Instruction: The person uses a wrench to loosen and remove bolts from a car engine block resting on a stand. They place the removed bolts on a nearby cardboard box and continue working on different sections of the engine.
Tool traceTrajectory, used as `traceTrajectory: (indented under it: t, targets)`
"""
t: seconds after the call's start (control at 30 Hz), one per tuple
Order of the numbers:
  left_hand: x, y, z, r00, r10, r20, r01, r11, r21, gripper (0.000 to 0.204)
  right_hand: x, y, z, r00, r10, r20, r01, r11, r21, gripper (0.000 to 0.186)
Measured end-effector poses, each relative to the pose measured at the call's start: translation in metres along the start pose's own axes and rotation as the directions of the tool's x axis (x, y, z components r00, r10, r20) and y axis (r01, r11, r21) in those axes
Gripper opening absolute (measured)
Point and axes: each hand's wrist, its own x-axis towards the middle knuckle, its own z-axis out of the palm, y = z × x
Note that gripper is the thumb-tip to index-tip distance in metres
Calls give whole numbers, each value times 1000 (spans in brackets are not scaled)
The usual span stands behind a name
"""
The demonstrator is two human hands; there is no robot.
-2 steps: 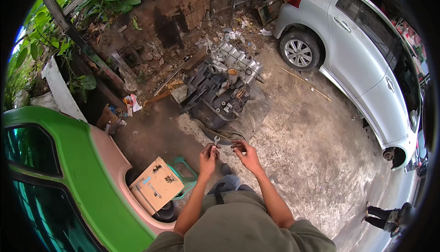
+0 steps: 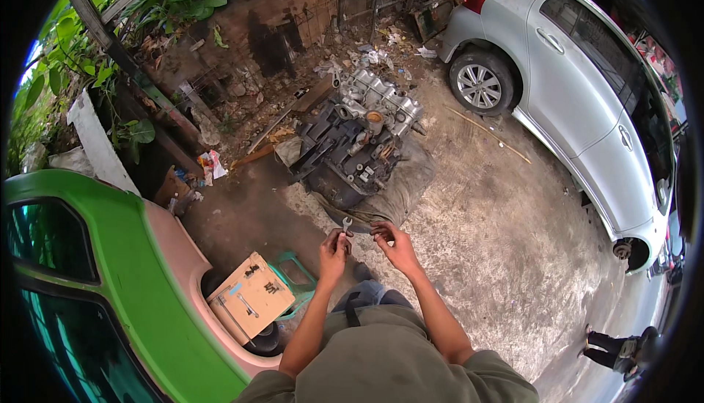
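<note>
A small metal wrench (image 2: 347,223) stands up out of my left hand (image 2: 334,248), its open jaw pointing away from me; the fingers are closed around its lower part. Just to the right, at about the same height, is my right hand (image 2: 395,247), fingers loosely bent, apart and darkened with grime, with nothing visible in them. Beyond both hands a car engine (image 2: 359,139) sits on the ground on a dark cloth (image 2: 407,187), its silver upper part tilted toward the far right. Neither hand touches it.
At lower left a wooden board (image 2: 238,286) carrying another wrench (image 2: 247,305) and several small dark parts lies by a green stool (image 2: 297,275). A green car (image 2: 139,286) stands left, a silver car (image 2: 568,88) right. A person (image 2: 623,350) is at far lower right.
</note>
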Motion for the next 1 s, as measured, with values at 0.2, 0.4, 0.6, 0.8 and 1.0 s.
traceTrajectory:
  t: [0.2,0.4,0.6,0.8,1.0]
  targets:
    - [40,5,-17,997,28,-78,-32,998,-48,33,65,-26,-1,1000,-17,15,17,1000,-7,29]
    - [71,21,-43,990,6,-140,-15,998,-64,33,107,-42,18,997,-23,72,28,997,-65,29]
    - [123,23,-84,982,14,-187,-34,994,-103,34,167,-50,45,996,10,90,0,994,-106,30]
    - [189,15,-142,983,-63,-171,53,997,-61,33,242,-29,94,1000,6,1,-6,1000,-14,28]
    - [257,38,-218,994,-81,-72,86,993,75,30,313,-29,144,995,49,-81,-43,996,82,26]
